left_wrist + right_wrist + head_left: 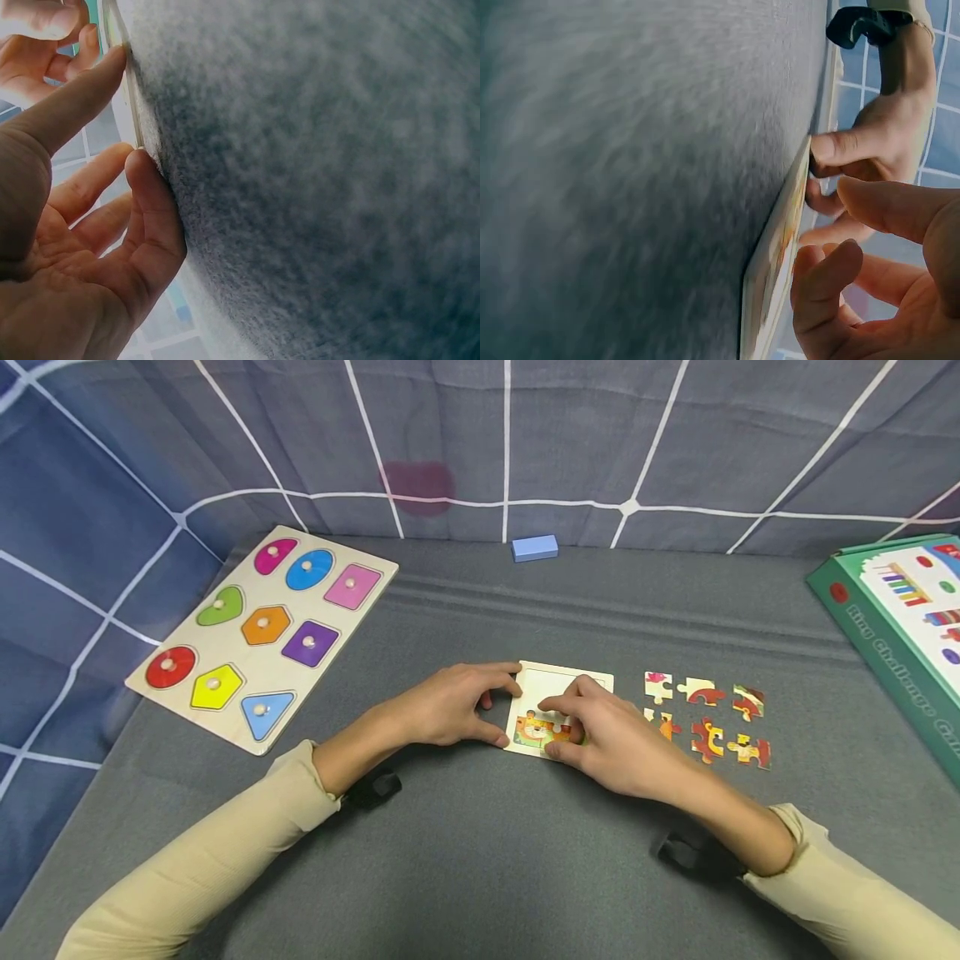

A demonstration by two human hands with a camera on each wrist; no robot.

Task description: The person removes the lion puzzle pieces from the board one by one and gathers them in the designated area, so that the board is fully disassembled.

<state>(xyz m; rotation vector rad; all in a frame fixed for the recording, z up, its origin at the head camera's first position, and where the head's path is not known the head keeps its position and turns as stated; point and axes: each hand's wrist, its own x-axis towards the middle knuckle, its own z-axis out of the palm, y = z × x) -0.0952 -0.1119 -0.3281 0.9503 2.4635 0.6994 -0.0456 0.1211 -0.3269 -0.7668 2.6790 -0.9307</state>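
Observation:
A small wooden puzzle tray with a pale border lies flat on the grey cloth, the lion-picture pieces joined along its near side. My left hand holds the tray's left edge, thumb by the near corner and index finger by the far one. Over the tray's right half is my right hand, its thumb low and its index finger reaching above the bare part. In the right wrist view, the right thumb stands apart from the bent fingers, and no piece shows between them. The right hand hides part of the tray.
Loose jigsaw pieces lie in two rows right of the tray, partly behind my right hand. A wooden shape board with knobbed shapes lies at left. A blue block sits near the back curtain, and a green game box at right.

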